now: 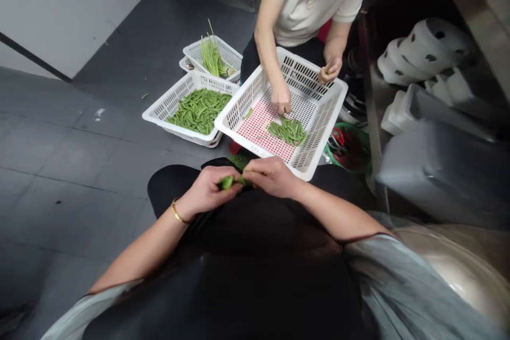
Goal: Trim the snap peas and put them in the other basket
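Over my lap, my left hand [211, 188] is closed around green pea pods [226, 183], which show between the thumb and fingers. My right hand [273, 176] meets it fingertip to fingertip, pinching the end of a pod [242, 179]; the fingers partly hide it. Just beyond my hands sits a white slotted basket [255, 146] with a small heap of pea pods [289, 131] on its red-and-white bottom. A co-worker's hand [281, 98] reaches down to that heap.
The co-worker's other hand [330, 70] hovers at the basket's far rim. To the left, a second white basket [159, 111] holds many pea pods, and another basket [191, 49] holds long green stalks [213, 56]. Grey bins [434, 170] and stacked white containers [422, 53] stand at the right.
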### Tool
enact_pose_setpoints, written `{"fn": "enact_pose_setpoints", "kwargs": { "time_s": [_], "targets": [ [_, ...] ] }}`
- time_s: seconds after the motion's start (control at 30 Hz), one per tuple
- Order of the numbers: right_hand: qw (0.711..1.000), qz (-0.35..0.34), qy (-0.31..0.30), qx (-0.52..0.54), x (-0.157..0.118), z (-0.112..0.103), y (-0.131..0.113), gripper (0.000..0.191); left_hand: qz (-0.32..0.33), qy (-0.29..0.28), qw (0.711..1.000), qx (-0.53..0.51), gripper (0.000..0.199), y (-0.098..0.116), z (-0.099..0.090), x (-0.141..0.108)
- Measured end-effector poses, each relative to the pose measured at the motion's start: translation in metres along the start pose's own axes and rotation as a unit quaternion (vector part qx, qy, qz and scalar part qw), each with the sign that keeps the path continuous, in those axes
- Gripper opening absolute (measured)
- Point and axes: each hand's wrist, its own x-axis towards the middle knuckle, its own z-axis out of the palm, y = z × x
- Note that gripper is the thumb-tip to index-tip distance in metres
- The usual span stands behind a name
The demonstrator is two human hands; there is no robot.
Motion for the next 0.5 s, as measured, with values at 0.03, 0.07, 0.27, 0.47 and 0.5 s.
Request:
{"fn": "enact_pose_setpoints", "kwargs": {
  "time_s": [0.03,0.07,0.27,0.47,0.5],
  "targets": [
    [0.997,0.039,0.046,0.042,-0.002,0.002,0.000,0.027,-0.011,0.059,0.996,-0.060,0.011,-0.003,0.002,0.001],
    [0.992,0.074,0.081,0.068,-0.005,0.004,0.001,0.027,-0.017,0.131,0.983,-0.129,0.009,-0.007,0.003,0.003],
    [0.977,0.126,-0.169,0.042,-0.021,-0.035,0.027,0.034,0.013,0.285,0.861,-0.422,0.009,-0.035,-0.033,0.020],
    [0.795,0.455,-0.172,-0.363,0.023,-0.093,0.126,0.049,-0.024,0.102,0.876,-0.470,0.029,-0.042,-0.039,0.023],
    [0.775,0.469,-0.166,-0.390,0.030,-0.095,0.144,0.048,-0.025,0.083,0.879,-0.468,0.032,-0.042,-0.035,0.024]
  ]
}}
